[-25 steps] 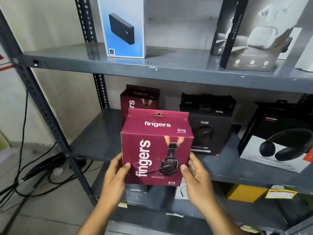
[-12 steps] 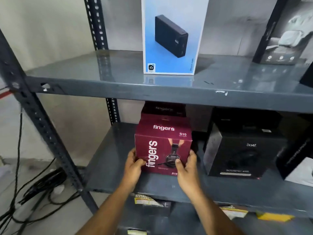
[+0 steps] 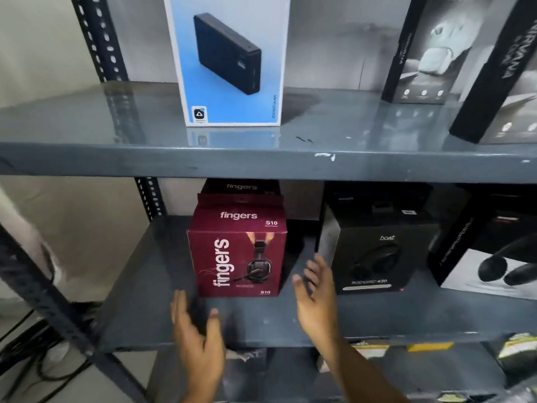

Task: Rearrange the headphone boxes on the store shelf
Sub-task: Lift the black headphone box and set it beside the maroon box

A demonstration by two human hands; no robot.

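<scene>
A maroon "fingers" S10 headphone box [image 3: 236,254] stands upright on the middle shelf [image 3: 139,309], directly in front of a second maroon "fingers" box [image 3: 241,186] that is mostly hidden. Right of it sits a black "boat" headphone box [image 3: 377,251], and further right a black-and-white headphone box [image 3: 491,257]. My left hand [image 3: 197,338] hovers open just below and left of the front maroon box, not touching it. My right hand [image 3: 316,292] is open between the maroon box and the black box, apart from both.
The upper shelf [image 3: 87,152] carries a blue-and-white power bank box [image 3: 229,59] and dark earbud boxes [image 3: 427,50] at the right. A slotted upright post [image 3: 149,196] stands at the back left. Cables [image 3: 29,359] lie on the floor at lower left. Lower shelf holds yellow-tagged items [image 3: 430,346].
The maroon box went from held in front of the shelf to standing on the middle shelf. Both hands have let go of it and pulled back, fingers spread.
</scene>
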